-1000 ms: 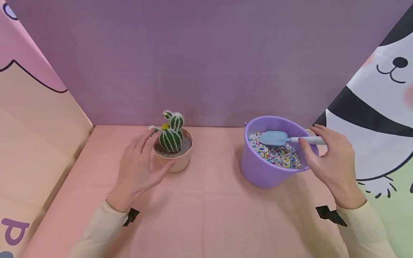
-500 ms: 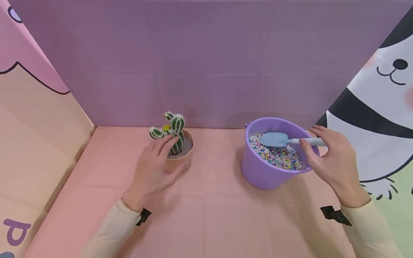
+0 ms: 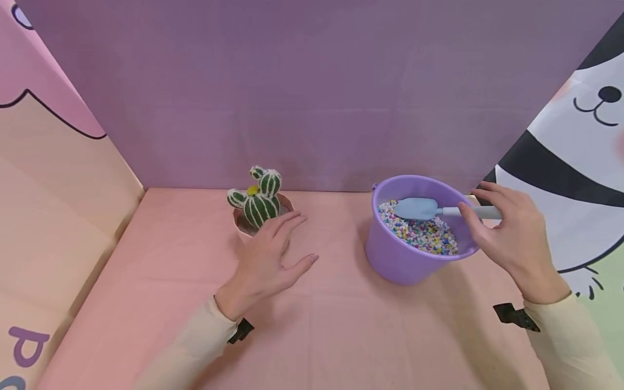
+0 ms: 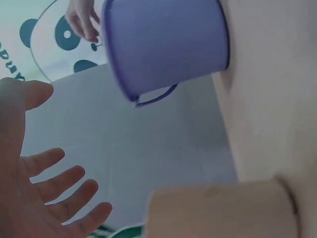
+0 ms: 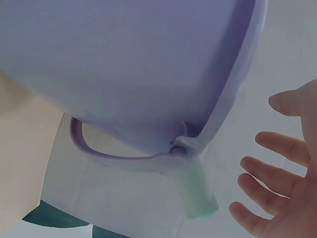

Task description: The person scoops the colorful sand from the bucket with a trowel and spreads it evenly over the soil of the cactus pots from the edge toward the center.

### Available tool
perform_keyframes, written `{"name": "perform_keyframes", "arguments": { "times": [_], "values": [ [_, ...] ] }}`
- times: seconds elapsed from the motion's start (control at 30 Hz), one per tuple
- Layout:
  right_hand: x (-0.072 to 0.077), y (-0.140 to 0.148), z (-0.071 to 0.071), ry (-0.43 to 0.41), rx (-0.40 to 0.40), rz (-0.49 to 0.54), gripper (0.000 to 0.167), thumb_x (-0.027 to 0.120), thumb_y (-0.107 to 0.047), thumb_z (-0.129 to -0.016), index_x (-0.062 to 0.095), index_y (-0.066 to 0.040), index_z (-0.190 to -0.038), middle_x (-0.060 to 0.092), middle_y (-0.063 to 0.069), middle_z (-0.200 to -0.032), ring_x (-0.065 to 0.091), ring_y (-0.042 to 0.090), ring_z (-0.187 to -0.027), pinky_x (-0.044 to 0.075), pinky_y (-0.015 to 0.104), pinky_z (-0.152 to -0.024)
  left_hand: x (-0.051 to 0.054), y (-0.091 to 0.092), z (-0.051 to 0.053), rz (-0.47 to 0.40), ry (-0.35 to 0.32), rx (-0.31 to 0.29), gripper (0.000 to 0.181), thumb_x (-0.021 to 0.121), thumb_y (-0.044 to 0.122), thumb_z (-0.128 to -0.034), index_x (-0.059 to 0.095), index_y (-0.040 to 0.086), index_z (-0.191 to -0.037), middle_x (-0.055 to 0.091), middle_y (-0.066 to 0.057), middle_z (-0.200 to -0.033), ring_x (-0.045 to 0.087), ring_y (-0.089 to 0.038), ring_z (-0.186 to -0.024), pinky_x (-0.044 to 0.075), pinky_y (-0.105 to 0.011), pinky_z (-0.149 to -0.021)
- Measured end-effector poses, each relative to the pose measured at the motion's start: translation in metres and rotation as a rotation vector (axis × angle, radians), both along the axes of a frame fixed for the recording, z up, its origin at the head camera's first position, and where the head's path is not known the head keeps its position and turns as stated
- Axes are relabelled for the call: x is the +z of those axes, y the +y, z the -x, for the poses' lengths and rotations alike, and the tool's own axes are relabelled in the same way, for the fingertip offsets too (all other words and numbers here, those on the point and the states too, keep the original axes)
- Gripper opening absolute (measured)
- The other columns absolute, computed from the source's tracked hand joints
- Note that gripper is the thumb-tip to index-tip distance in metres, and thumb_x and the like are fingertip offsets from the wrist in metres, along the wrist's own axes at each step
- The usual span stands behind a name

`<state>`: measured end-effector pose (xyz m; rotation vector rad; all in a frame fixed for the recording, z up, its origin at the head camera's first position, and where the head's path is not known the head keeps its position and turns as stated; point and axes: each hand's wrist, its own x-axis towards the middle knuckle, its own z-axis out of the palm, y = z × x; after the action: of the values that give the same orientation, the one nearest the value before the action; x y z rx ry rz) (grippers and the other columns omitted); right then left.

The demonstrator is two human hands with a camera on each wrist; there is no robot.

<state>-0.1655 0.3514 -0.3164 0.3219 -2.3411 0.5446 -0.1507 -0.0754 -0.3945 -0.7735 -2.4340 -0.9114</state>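
A purple bucket [image 3: 397, 260] stands at centre right in the head view, holding small multicoloured beads [image 3: 429, 238]. A light-blue trowel [image 3: 416, 208] lies across them, its pale handle [image 5: 198, 193] sticking out past the rim. My right hand [image 3: 519, 238] hovers over that handle with fingers spread; the right wrist view shows it apart from bucket and handle. My left hand [image 3: 263, 265], empty and spread, is in front of a green-and-white toy cactus [image 3: 260, 208] and hides part of its pot. In the left wrist view the tan pot [image 4: 218, 210] stands clear of my fingers.
A pink cloth [image 3: 341, 325] covers the table. Behind rises a purple backdrop [image 3: 312, 97], with printed panels at both sides, a panda [image 3: 575, 179] on the right one. The bucket's carrying handle [image 5: 119, 163] hangs down its side.
My left hand has moved right and slightly nearer, from the cactus pot's left side to its front right. The right hand has shifted slightly right and stays over the trowel's handle.
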Motion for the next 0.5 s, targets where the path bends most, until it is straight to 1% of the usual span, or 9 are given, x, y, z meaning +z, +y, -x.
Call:
{"name": "perform_keyframes", "arguments": {
  "times": [0.13, 0.23, 0.37, 0.5],
  "values": [
    [0.002, 0.002, 0.002, -0.043, -0.001, -0.027, 0.039, 0.08, -0.023, -0.09, 0.077, 0.003, -0.12, 0.07, 0.028, -0.133, 0.06, 0.053, -0.126, 0.044, 0.072, -0.108, -0.007, 0.012, 0.006, -0.032, -0.125, -0.028, 0.068, 0.076, 0.045, -0.094, 0.056, 0.014, -0.151, 0.057, -0.005, -0.156, 0.052, -0.026, -0.147, 0.044, -0.049, -0.122],
    [0.002, 0.003, 0.003, -0.066, 0.0, -0.039, 0.04, 0.079, -0.024, -0.091, 0.076, 0.003, -0.121, 0.069, 0.029, -0.136, 0.059, 0.054, -0.127, 0.043, 0.073, -0.109, -0.012, 0.021, 0.009, -0.048, -0.195, -0.037, 0.067, 0.074, 0.047, -0.0954, 0.056, 0.017, -0.152, 0.056, -0.002, -0.156, 0.052, -0.023, -0.147, 0.043, -0.047, -0.123],
    [0.002, 0.004, 0.006, -0.064, 0.008, -0.052, 0.04, 0.08, -0.022, -0.089, 0.076, 0.003, -0.12, 0.068, 0.029, -0.136, 0.058, 0.054, -0.127, 0.044, 0.073, -0.108, -0.017, 0.033, 0.013, -0.078, -0.238, -0.051, 0.066, 0.073, 0.048, -0.0962, 0.056, 0.018, -0.152, 0.056, 0.0, -0.155, 0.053, -0.02, -0.146, 0.044, -0.043, -0.123],
    [0.002, 0.007, 0.009, -0.054, 0.043, -0.074, 0.04, 0.082, -0.019, -0.086, 0.076, 0.003, -0.119, 0.07, 0.029, -0.132, 0.06, 0.053, -0.122, 0.045, 0.071, -0.1, -0.019, 0.042, 0.015, -0.141, -0.277, -0.066, 0.062, 0.072, 0.047, -0.0968, 0.057, 0.019, -0.15, 0.059, 0.002, -0.152, 0.056, -0.018, -0.141, 0.046, -0.042, -0.119]
  ]
}}
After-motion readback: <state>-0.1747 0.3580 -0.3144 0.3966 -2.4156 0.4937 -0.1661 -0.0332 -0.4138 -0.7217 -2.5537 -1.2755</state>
